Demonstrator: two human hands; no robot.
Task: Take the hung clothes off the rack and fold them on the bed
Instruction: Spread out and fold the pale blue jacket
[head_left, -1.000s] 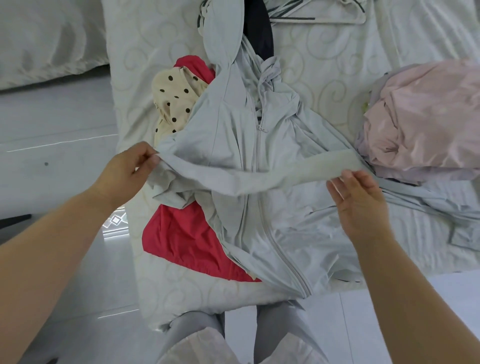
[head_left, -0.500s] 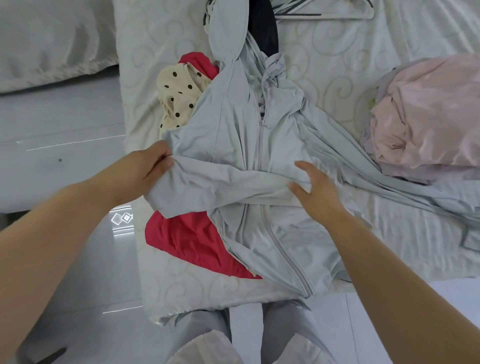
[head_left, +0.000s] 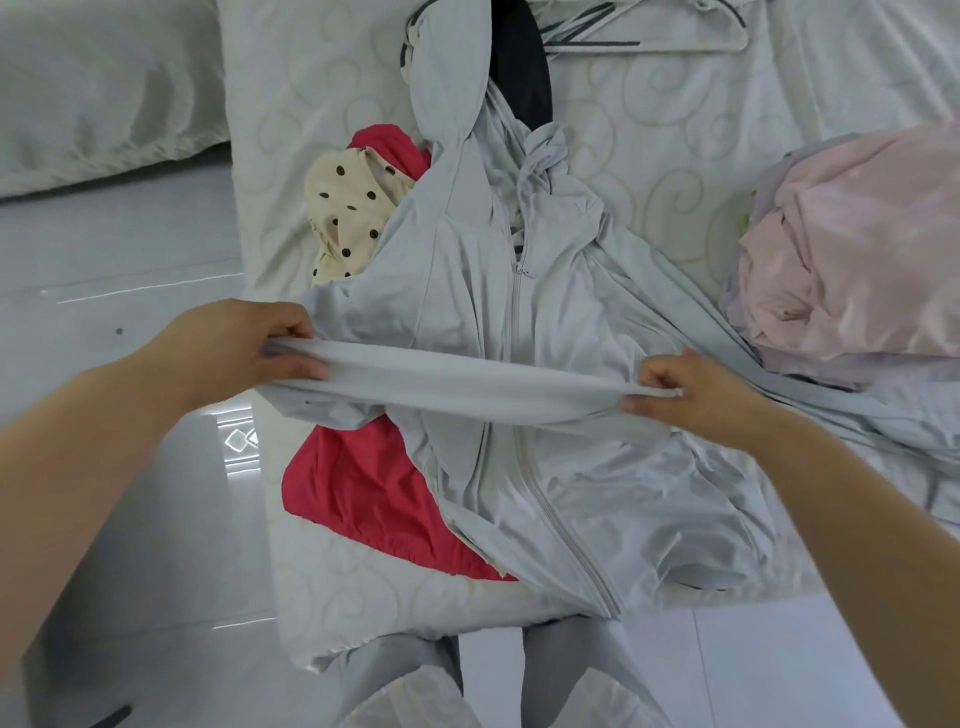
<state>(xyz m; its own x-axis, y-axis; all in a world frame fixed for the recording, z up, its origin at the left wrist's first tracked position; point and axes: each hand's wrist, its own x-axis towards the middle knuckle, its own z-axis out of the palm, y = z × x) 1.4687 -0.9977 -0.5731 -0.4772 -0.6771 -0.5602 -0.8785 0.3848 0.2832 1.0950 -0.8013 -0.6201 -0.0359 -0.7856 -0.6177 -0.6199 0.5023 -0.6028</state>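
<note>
while the long sleeve (head_left: 457, 379) of the pale grey zip-front hooded jacket (head_left: 561, 312) hangs taut across its chest, i should lower it level and flat, without dragging the body askew; the fingers (head_left: 298, 370) of my left hand (head_left: 244, 353) curl round one end, my right hand (head_left: 675, 395) pinches the other; the jacket lies on the swirl-patterned bed (head_left: 649, 130).

A pale grey zip jacket (head_left: 561, 312) lay front-up on the bed (head_left: 675, 130), one sleeve (head_left: 457, 382) stretched taut across its chest. It overlapped a red garment (head_left: 358, 488) and a cream polka-dot garment (head_left: 348, 208). A crumpled pink garment (head_left: 857, 260) lay right of it.
</note>
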